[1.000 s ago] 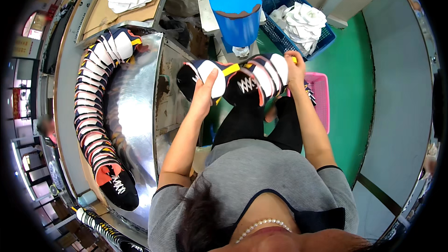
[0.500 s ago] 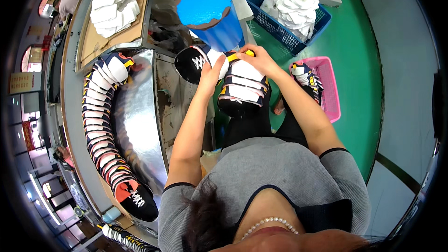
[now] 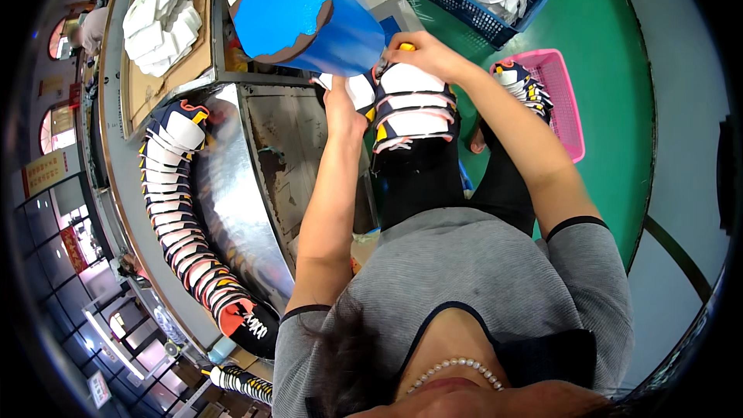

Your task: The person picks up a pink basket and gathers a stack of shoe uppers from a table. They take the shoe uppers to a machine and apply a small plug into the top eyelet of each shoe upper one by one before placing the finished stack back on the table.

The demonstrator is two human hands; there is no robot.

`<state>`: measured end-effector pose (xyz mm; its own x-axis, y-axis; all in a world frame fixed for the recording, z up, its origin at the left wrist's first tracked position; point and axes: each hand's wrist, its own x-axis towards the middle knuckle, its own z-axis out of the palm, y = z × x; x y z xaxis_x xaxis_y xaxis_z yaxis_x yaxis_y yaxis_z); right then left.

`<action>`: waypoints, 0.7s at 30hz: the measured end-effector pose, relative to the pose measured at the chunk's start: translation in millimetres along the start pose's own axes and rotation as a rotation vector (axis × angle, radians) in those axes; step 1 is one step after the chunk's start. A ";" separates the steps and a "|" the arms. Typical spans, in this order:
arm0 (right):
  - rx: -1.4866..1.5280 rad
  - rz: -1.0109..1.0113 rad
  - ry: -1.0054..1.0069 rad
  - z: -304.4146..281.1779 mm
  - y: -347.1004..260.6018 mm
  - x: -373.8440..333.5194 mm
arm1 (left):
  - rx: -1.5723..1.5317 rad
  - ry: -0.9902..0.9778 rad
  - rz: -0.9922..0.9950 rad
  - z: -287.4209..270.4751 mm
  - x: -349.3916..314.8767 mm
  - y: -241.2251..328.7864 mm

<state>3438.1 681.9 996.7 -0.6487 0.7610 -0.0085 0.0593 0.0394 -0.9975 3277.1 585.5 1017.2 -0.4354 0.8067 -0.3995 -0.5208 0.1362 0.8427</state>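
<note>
My left hand (image 3: 344, 112) is closed round a white and dark shoe upper (image 3: 360, 93), partly hidden beneath the rim of a tall blue block (image 3: 356, 23). A stack of nested shoe uppers (image 3: 418, 102), white with navy, pink and yellow parts, rests on my lap. At the far end of this stack, my right hand (image 3: 424, 56) pinches a yellow-edged part of an upper beside the blue block. Its fingertips are partly hidden. Black toe material and white laces show at the stack's near end.
A long curved row of nested uppers (image 3: 174, 224) lies on the metal-topped bench (image 3: 232, 178) at left. White pads (image 3: 162, 19) lie on a board behind it. A blue crate (image 3: 495, 27) of white pieces and a pink basket (image 3: 569, 101) with uppers stand at right.
My view has shifted, and the blue block now looks larger and nearer. The upper in my left hand has moved from beside the block to partly behind its rim. Both hands keep their hold.
</note>
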 end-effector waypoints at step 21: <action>0.436 0.166 0.727 0.5 26.6 -103.9 | 0.433 -0.242 0.055 -29.5 -149.4 -40.0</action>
<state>3506.7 603.5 971.1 -0.0023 0.9661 -0.2581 -0.2830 -0.2482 -0.9264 3341.3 442.6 1032.5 -0.2440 0.9228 -0.2981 -0.1272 0.2742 0.9532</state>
